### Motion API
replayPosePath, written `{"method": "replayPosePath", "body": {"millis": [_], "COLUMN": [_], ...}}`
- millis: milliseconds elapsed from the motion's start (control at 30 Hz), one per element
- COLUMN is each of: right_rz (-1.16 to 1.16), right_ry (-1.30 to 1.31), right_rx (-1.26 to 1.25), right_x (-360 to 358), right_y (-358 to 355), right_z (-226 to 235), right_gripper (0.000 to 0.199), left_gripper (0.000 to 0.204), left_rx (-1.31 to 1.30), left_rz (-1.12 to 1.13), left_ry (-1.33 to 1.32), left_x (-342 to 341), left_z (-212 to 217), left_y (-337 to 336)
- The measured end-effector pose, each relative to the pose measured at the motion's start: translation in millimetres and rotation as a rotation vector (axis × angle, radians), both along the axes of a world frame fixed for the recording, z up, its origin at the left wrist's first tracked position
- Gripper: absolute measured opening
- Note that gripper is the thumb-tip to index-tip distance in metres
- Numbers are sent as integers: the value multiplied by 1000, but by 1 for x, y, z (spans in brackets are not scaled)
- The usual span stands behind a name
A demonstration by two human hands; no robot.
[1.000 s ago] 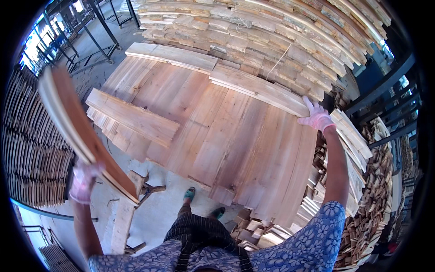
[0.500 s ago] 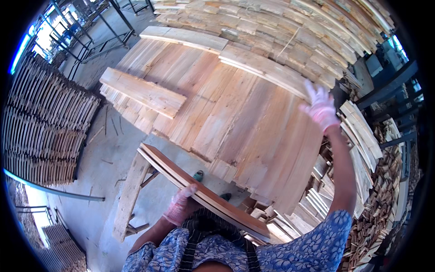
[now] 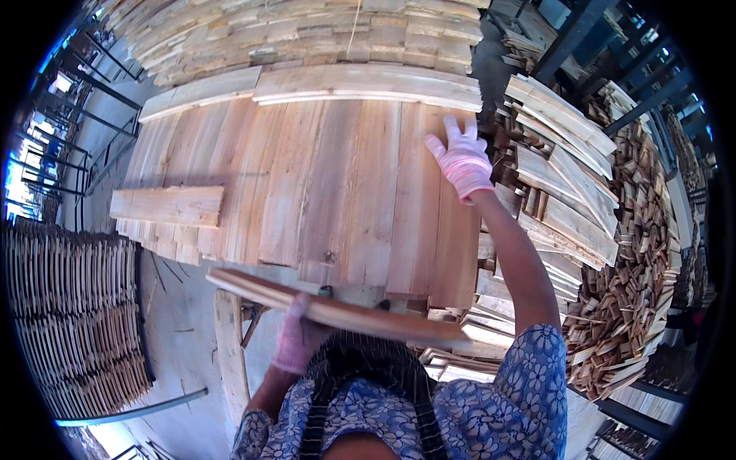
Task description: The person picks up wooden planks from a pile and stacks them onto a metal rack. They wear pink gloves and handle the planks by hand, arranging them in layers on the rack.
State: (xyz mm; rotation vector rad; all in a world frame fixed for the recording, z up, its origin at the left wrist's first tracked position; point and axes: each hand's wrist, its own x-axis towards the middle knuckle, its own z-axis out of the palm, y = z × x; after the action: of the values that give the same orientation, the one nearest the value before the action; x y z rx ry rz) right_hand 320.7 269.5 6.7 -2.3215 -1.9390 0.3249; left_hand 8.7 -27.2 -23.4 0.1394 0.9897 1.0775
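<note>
- Left hand (image 3: 291,343), near, clamps boards (image 3: 368,316), fingertips partly hidden.
- Right hand (image 3: 463,159), far right over planks (image 3: 330,184), fingers spread!
- Handling boards, it seems; next calls for steady left support.

Up top, high stack of pale, rough-edged planks (image 3: 307,32) in bkgd. Upper L, dark metal frames (image 3: 57,162) nr bright openings (image 3: 21,184). Far L, tall stack of thin boards (image 3: 73,314) in wavy layers, on grey floor (image 3: 188,356). Btm L, curved bluish rail (image 3: 153,408). Far R, big jumbled heap of small wood offcuts (image 3: 640,238). Upper R, slanting dark beams (image 3: 573,40).
</note>
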Motion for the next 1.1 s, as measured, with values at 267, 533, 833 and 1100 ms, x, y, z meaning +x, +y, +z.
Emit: {"method": "replayPosePath", "body": {"millis": [267, 533, 833, 1100], "right_rz": [-73, 881, 872, 894], "right_ry": [5, 267, 252, -205], "right_rx": [-17, -36, -415, 27], "right_x": [-7, -23, -49, -18], "right_y": [21, -120, -227, -168], "right_z": [18, 72, 135, 56], "right_gripper": [71, 60, 105, 85], "left_gripper": [81, 90, 53, 61], "left_rx": [72, 202, 490, 621], "left_rz": [20, 75, 45, -619], "left_ry": [-193, -165, 84, 843], "left_x": [20, 18, 29, 21], "left_z": [-28, 43, 37, 50], "left_y": [38, -35, 6, 45]}}
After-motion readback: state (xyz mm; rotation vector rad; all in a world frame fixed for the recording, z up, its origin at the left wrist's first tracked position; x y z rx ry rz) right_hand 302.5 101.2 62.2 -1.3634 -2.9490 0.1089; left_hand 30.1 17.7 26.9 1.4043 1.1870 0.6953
